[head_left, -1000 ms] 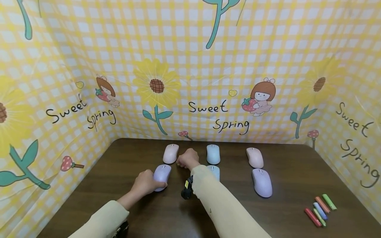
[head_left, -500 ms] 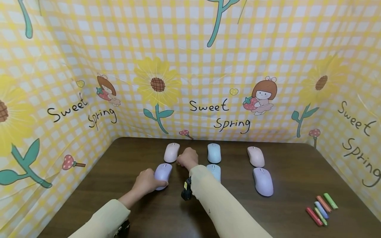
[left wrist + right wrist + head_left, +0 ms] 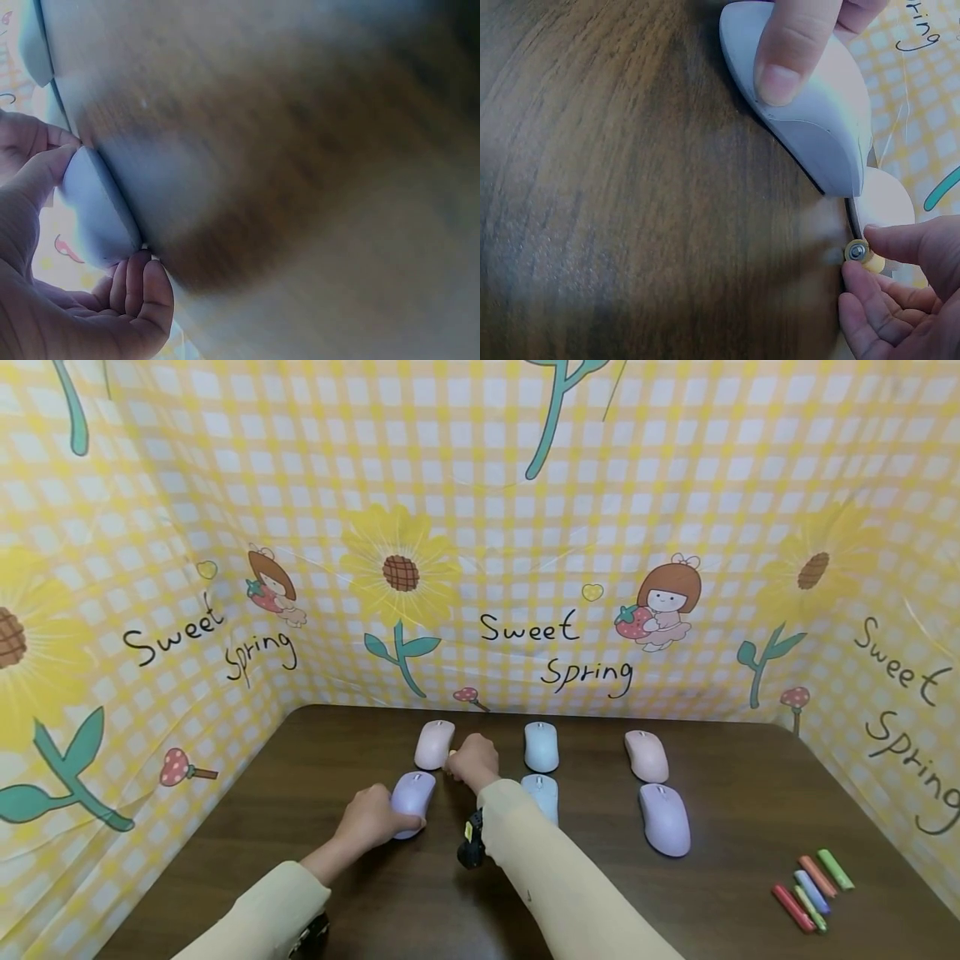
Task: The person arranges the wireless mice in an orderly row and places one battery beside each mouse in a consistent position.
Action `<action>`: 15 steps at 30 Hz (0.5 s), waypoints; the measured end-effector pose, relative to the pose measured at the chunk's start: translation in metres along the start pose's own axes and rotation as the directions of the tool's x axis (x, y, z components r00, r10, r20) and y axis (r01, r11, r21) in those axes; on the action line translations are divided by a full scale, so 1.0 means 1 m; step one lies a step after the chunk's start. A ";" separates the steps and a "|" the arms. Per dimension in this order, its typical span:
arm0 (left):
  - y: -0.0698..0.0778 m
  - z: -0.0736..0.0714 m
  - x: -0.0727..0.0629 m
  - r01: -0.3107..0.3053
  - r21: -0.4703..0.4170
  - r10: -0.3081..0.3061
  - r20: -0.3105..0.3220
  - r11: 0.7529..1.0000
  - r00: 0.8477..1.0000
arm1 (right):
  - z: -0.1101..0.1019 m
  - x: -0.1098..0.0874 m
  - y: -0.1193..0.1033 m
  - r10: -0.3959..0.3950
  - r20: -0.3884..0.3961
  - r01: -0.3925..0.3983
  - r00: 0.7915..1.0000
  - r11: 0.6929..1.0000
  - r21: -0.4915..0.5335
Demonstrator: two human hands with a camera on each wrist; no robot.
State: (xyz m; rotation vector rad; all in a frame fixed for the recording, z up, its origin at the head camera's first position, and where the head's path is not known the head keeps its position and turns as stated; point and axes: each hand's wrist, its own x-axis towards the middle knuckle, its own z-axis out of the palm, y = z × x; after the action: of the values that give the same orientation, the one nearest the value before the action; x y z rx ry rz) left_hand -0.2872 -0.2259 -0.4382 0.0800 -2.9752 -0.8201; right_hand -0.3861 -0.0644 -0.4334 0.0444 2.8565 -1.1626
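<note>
My left hand (image 3: 367,820) grips the lavender mouse (image 3: 412,797) at the table's left side, thumb on its near right side and fingers on the other side. My right hand (image 3: 475,760) pinches a small yellow battery (image 3: 857,251) between thumb and fingers; its metal end shows in the right wrist view. This battery is beside the pink mouse (image 3: 433,745), just behind the lavender one; whether they touch I cannot tell. In the left wrist view the lavender mouse (image 3: 97,210) sits between my left thumb and curled fingers.
To the right stand two blue mice (image 3: 542,746), the nearer partly hidden by my right sleeve. Beyond them are another pink mouse (image 3: 647,756) and another lavender mouse (image 3: 665,820). Several coloured cylinders (image 3: 812,892) lie at the table's right. A patterned cloth (image 3: 465,485) walls the back and sides.
The head view has shifted slightly. Both hands keep nearly the same places and grips; the mice have not visibly moved on the table.
</note>
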 end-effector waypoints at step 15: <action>0.002 -0.001 -0.001 -0.012 0.003 0.012 -0.001 1.000 1.000 | -0.002 0.003 0.000 0.013 0.033 -0.013 0.999 1.000 0.005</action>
State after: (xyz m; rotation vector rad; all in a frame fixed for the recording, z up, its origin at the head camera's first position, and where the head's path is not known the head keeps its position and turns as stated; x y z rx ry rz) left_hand -0.2858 -0.2248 -0.4368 0.0631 -2.9733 -0.8149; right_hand -0.3887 -0.0629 -0.4321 0.0436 2.8207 -1.1578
